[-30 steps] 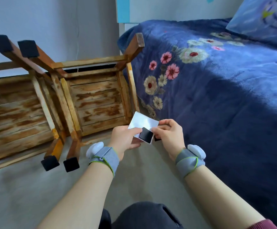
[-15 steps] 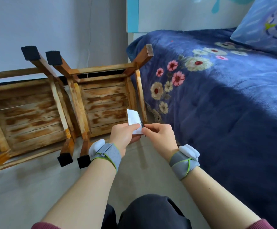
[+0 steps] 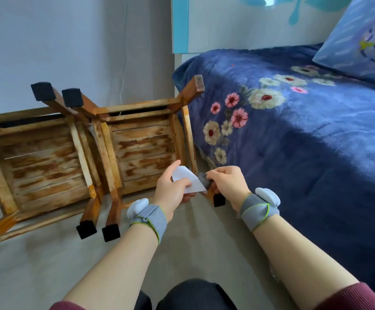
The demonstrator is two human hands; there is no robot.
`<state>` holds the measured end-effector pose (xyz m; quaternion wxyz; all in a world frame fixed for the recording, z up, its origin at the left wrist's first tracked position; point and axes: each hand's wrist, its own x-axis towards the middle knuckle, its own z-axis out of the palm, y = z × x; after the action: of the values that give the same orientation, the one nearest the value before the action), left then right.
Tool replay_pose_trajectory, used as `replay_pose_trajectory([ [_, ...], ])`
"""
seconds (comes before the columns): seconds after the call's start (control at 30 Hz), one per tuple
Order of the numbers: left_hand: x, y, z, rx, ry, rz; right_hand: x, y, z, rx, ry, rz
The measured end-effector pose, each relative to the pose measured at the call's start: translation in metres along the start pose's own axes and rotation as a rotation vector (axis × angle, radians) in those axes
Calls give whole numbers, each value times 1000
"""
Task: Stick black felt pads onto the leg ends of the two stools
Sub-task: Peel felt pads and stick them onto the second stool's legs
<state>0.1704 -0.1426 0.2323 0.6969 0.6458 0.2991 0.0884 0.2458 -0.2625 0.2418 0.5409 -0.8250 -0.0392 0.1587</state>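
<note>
No writing or brand shows anywhere, only a cartoon figure printed on the pillow at the head of the bed. The person sits on the floor with both forearms stretched forward, a grey strap with a white pod on each wrist. The left hand pinches a white backing sheet, thumb on top and index finger lifted clear. The right hand meets it from the other side, fingertips closed on a dark pad at the sheet's edge; the pad is blurred, and whether it is free of the sheet I cannot tell. Both hands hover in front of the right stool, which lies tipped on its side on the grey floor with its underside facing the person. The left stool lies the same way, just beside it. Black pads cap the two upper legs side by side near the wall and the two lower legs side by side near the floor, and one more low leg just below the right hand. The upper leg by the bed has a bare wooden end. The bed's blanket is dark blue with flowers, and the wall behind is plain and pale.
</note>
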Motion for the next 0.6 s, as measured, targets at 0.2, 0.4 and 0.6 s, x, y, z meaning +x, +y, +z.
replay_pose_trajectory([
  [0.2, 37, 49, 3, 158, -9, 48, 43, -41, -33, 71, 32, -138],
  [0.4, 86, 106, 9, 490, -96, 132, 93, -91, -42, 354, -59, -205],
  [0.6, 124, 136, 22, 721, 113, 353, 134, -117, -39, 457, 34, -278],
])
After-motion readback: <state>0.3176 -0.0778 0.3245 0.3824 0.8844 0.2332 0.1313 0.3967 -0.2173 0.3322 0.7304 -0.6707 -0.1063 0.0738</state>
